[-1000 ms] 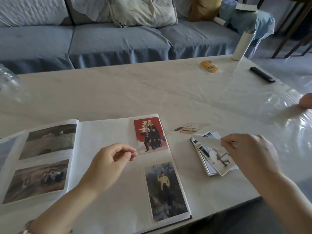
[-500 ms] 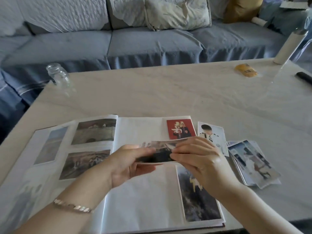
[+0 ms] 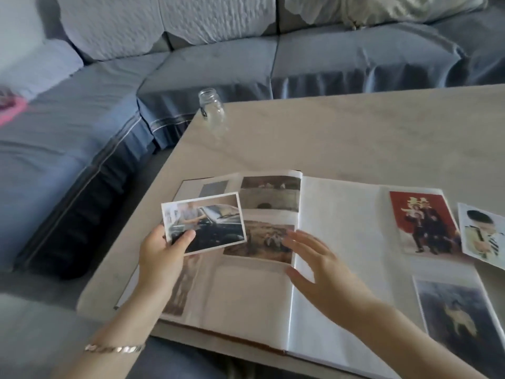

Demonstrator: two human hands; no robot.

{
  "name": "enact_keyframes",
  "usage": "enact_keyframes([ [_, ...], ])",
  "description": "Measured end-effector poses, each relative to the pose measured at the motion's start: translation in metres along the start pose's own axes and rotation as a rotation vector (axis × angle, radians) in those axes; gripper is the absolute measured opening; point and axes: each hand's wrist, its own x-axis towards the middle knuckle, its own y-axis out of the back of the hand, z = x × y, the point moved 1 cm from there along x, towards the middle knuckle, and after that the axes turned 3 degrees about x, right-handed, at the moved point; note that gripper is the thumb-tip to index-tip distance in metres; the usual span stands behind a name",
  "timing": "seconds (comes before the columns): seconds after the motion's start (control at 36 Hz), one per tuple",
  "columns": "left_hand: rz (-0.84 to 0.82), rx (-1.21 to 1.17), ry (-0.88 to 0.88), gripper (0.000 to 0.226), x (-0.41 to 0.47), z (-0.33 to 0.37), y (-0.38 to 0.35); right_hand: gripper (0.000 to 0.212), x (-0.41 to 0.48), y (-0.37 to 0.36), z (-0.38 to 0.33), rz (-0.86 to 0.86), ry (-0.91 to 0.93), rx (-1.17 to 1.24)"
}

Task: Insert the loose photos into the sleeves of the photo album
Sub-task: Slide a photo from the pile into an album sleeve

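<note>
A loose photo (image 3: pixel 207 222) of a dark car sits left of centre in the frame. The left hand (image 3: pixel 161 258) pinches its lower left corner, thumb on its face, above the left page of the open photo album (image 3: pixel 341 242). The right hand (image 3: pixel 325 274) is spread wide, fingers straight, over the centre fold. A second loose photo (image 3: pixel 483 236) lies at the right edge on the bench (image 3: pixel 355 138). A glass jar (image 3: pixel 211 109) stands upper middle.
</note>
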Motion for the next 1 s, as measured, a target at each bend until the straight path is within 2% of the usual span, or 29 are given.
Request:
enact_keyframes([
  [0.14,0.018,0.122,-0.001,0.008,0.006,-0.024,0.030,0.058,0.011,-0.021,-0.017,-0.113,0.025,-0.135],
  [0.28,0.036,0.171,0.031,0.006,0.010,-0.044,0.038,0.060,0.012,-0.030,-0.017,-0.129,-0.015,-0.245],
  [0.39,0.134,0.150,0.016,0.007,0.012,-0.047,0.044,0.111,0.012,-0.031,-0.011,-0.136,-0.026,-0.275],
  [0.47,0.152,0.146,-0.001,0.007,0.011,-0.047,0.049,0.107,0.012,-0.031,-0.013,-0.130,-0.022,-0.272],
  [0.56,0.081,0.168,-0.018,0.010,0.009,-0.050,0.053,0.091,0.013,-0.031,-0.014,-0.125,-0.024,-0.280],
  [0.64,-0.028,0.244,-0.015,0.017,0.006,-0.053,0.059,0.099,0.013,-0.031,-0.013,-0.140,-0.031,-0.261],
  [0.78,-0.174,0.278,0.074,0.019,0.001,-0.057,0.067,0.087,0.013,-0.032,-0.014,-0.129,-0.045,-0.244],
  [0.92,-0.359,0.329,0.198,0.017,0.000,-0.060,0.071,0.099,0.012,-0.033,-0.012,-0.149,-0.060,-0.261],
  [1.0,-0.482,0.312,0.202,0.022,-0.002,-0.058,0.070,0.086,0.013,-0.033,-0.011,-0.140,-0.038,-0.260],
])
